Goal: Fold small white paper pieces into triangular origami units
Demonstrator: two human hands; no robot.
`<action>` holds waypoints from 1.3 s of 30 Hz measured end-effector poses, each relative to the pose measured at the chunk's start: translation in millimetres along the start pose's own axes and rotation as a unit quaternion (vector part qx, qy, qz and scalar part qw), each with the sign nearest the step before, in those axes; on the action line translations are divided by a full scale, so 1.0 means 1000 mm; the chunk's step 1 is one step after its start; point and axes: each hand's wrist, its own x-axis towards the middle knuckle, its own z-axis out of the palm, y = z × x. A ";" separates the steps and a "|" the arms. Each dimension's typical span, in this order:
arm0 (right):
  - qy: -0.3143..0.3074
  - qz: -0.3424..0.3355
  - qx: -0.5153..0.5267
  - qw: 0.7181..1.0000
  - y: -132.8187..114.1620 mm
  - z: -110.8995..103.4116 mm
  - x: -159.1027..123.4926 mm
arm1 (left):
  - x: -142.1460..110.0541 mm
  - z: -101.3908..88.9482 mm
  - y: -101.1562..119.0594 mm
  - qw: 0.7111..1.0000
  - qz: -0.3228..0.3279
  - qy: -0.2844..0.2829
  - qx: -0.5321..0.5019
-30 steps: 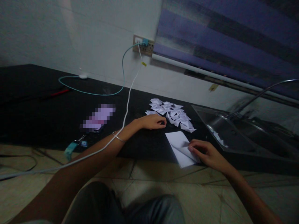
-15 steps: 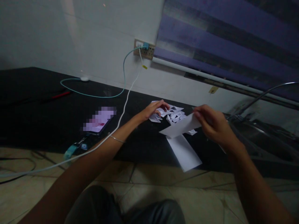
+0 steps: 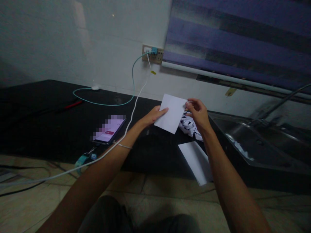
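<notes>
A white sheet of paper is held up above the black counter, facing me. My left hand grips its left edge, thumb on the front and the other fingers mostly hidden behind. At the right edge, my right hand pinches the paper between thumb and fingertips. Partly behind the paper and right wrist lies a pile of folded white paper pieces. Closer to me, another white paper sheet rests near the counter's front edge, partly covered by the right forearm.
A phone with a teal strap lies to the left. A white cable crosses over my left forearm from the wall socket. A teal cable loops behind. At right is a metal sink with a faucet.
My left hand has left the folded pieces and taken hold of the paper's left edge. The right hand has moved left and up, turning the paper to face me.
</notes>
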 end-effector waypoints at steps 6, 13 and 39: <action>-0.067 0.101 0.079 0.989 0.029 0.017 -0.039 | -0.002 0.003 -0.003 1.000 -0.001 0.023 -0.008; -0.042 0.015 -0.103 0.994 0.051 -0.005 -0.050 | 0.004 -0.023 -0.011 0.984 0.039 0.168 -0.050; -0.138 -0.042 -0.356 0.923 0.056 -0.007 -0.062 | -0.035 -0.014 -0.015 0.985 -0.061 0.096 -0.129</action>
